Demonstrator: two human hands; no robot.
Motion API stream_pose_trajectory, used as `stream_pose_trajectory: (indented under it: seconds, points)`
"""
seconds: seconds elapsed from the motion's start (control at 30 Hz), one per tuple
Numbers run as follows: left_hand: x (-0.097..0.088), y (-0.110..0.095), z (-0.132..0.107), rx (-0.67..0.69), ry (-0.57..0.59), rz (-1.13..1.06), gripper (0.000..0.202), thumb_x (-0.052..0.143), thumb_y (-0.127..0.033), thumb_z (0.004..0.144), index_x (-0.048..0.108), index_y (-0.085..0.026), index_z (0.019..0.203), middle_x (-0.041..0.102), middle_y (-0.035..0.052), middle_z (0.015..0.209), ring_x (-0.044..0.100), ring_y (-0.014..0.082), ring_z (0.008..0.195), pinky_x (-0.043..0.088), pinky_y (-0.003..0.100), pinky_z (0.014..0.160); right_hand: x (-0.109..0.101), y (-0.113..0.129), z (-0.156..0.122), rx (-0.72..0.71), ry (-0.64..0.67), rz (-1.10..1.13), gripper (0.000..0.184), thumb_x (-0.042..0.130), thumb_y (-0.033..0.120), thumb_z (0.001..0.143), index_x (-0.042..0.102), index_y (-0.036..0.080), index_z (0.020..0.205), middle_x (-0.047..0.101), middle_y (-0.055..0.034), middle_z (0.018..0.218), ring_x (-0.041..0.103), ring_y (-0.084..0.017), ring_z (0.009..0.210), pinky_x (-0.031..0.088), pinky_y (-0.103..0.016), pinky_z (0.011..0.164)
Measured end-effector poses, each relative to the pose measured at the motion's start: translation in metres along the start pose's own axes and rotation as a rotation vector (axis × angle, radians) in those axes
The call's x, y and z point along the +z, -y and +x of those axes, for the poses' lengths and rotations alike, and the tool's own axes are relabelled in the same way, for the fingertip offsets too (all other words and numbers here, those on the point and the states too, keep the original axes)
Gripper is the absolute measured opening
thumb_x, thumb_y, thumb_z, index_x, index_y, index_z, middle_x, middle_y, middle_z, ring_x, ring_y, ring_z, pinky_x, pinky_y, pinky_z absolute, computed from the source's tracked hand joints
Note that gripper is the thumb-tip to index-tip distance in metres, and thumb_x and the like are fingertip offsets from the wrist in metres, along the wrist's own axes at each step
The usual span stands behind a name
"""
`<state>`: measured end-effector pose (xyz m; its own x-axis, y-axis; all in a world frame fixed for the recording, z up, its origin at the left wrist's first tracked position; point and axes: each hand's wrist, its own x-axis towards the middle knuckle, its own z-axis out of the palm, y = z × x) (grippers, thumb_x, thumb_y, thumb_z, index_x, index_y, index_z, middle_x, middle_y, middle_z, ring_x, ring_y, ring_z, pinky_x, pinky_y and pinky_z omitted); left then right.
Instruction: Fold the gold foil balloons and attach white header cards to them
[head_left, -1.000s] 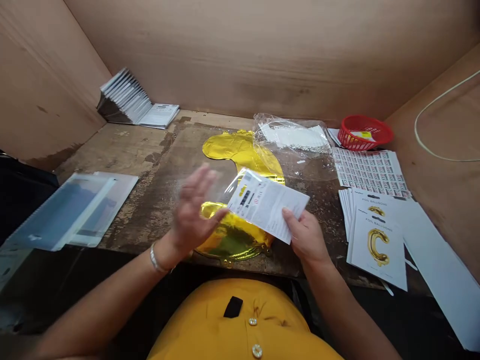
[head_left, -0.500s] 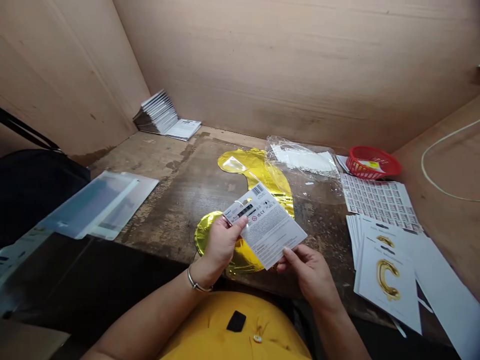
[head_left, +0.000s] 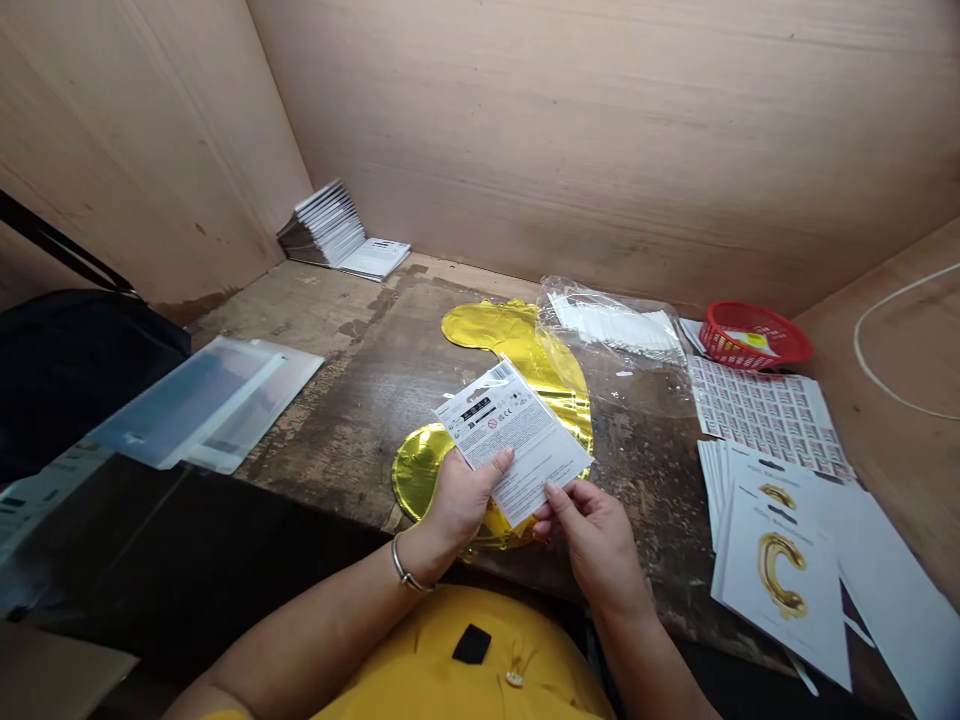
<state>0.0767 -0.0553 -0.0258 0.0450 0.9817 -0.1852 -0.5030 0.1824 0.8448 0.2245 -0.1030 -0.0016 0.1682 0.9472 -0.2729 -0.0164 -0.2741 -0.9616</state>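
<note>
Both my hands hold a white printed foil-balloon packet card low over the table, its barcode and small print facing up. My left hand supports it from below, with the thumb on its face. My right hand pinches its lower right corner between finger and thumb. Under the card lies a large gold foil balloon, partly hidden by the card and my left hand. A bracelet circles my left wrist.
Clear plastic holding white strips lies behind the balloon. To the right are a red plastic basket, a barcode label sheet and gold-letter foil balloon cards. Translucent sleeves lie left; a card stack stands in the back corner.
My left hand has come from raised and open to holding the card. The card has turned and lowered, and its clear plastic no longer shows clearly.
</note>
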Motion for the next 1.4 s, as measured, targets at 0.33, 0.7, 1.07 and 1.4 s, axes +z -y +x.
stream_pose_trajectory:
  seconds: [0.33,0.7,1.07,1.4]
  points:
    - [-0.002,-0.004,-0.012,-0.042,0.038,0.102,0.036,0.078,-0.039,0.073,0.072,-0.013,0.098,0.074,0.0117,0.100,0.070,0.0262,0.091,0.056,0.037,0.084,0.009,-0.009,-0.006,-0.024,-0.047,0.013,0.041,0.075,0.054,0.072,0.062,0.017,0.062,0.065,-0.0022,0.058,0.059,-0.014,0.046,0.052,-0.025,0.048]
    - [-0.013,-0.004,-0.014,-0.136,0.150,0.085,0.040,0.077,-0.038,0.074,0.070,-0.014,0.105,0.072,0.0128,0.110,0.067,0.0291,0.101,0.054,0.043,0.092,0.002,-0.001,-0.009,0.019,0.115,-0.097,0.042,0.069,0.056,0.076,0.062,0.017,0.064,0.065,-0.0026,0.059,0.058,-0.013,0.047,0.048,-0.024,0.048]
    - [-0.021,-0.028,0.003,-0.271,0.344,0.183,0.051,0.079,-0.040,0.070,0.067,-0.014,0.112,0.070,0.0165,0.112,0.067,0.0330,0.104,0.054,0.048,0.091,-0.038,0.030,0.024,-0.008,0.217,-0.246,0.031,0.068,0.047,0.074,0.059,0.018,0.071,0.062,0.0009,0.059,0.052,-0.010,0.046,0.043,-0.022,0.046]
    - [-0.018,-0.025,0.021,0.616,0.712,1.676,0.068,0.069,-0.047,0.077,0.055,-0.010,0.131,0.048,0.0224,0.143,0.045,0.0374,0.133,0.036,0.054,0.111,-0.029,0.032,0.042,-0.107,0.100,-0.869,0.016,0.056,0.022,0.084,0.059,0.019,0.068,0.065,-0.0037,0.062,0.058,-0.016,0.057,0.039,-0.025,0.056]
